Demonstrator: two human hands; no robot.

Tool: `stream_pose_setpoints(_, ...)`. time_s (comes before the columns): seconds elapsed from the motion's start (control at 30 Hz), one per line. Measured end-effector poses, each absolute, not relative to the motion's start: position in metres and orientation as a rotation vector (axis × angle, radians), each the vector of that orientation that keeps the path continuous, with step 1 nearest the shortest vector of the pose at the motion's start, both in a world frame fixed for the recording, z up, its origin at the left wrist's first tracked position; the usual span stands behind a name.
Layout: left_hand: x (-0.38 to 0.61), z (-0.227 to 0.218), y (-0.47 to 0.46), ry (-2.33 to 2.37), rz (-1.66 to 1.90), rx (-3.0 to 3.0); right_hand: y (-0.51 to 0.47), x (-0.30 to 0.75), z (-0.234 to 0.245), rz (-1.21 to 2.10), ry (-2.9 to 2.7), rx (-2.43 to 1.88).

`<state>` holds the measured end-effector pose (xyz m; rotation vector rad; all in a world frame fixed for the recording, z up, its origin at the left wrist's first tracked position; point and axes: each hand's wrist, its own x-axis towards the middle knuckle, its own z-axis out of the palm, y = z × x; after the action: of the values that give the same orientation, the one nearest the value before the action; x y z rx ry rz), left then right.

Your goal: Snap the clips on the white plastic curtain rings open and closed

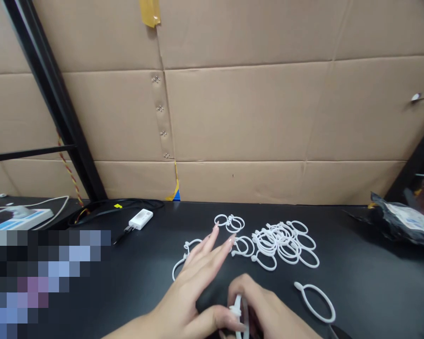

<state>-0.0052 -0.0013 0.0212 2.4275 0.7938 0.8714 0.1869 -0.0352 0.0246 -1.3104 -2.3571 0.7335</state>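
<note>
Several white plastic shower curtain rings (279,242), each with a knobbed clasp, lie in a loose heap on the black table. My right hand (259,301) is closed around one white shower curtain ring (237,308) near the bottom edge, its clasp end pointing up. My left hand (198,282) has its fingers stretched out and apart over the table, while its thumb touches the held ring near the clasp. Some rings lie partly hidden behind the left fingers. A single ring (318,303) lies apart, to the right of my right hand.
A white plug adapter (141,219) with a dark cable is at the back left, beside a power strip (24,219). A black plastic bag (403,219) lies at the right. A cardboard wall (250,113) and a black metal post (53,94) bound the table.
</note>
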Motion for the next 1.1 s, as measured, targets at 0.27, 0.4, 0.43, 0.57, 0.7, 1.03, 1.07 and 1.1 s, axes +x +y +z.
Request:
stream_pose_setpoints(0.27, -0.002, 0.014, 0.012, 1.374, 0.765, 2.196, 0.022, 0.253, 0.03, -0.027, -2.045, -1.656)
stream_pose_setpoints(0.4, -0.001, 0.008, 0.012, 1.364, 0.768, 2.391, 0.046, 0.287, 0.027, -0.619, -2.021, -1.839)
stream_pose_setpoints(0.43, -0.001, 0.008, 0.011, 1.35, 0.782, 2.421, 0.047, 0.289, 0.027, -0.686, -1.997, -1.854)
stream_pose_setpoints(0.57, -0.001, 0.009, 0.008, 1.33, 0.823, 2.47, 0.038, 0.276, 0.029, -0.54, -2.035, -1.759)
stream_pose_setpoints(0.7, -0.001, 0.01, 0.007, 1.328, 0.836, 2.484, 0.023, 0.26, 0.02, 0.119, -2.2, -1.639)
stream_pose_setpoints(1.03, 0.0, 0.007, 0.009, 1.342, 0.832, 2.503, 0.017, 0.238, 0.009, 0.264, -2.19, -1.502)
stream_pose_setpoints(1.07, 0.0, 0.007, 0.009, 1.339, 0.833, 2.509, 0.018, 0.235, 0.008, 0.264, -2.2, -1.475)
stream_pose_setpoints(1.1, -0.001, 0.007, 0.009, 1.336, 0.836, 2.514, 0.019, 0.232, 0.007, 0.253, -2.21, -1.458)
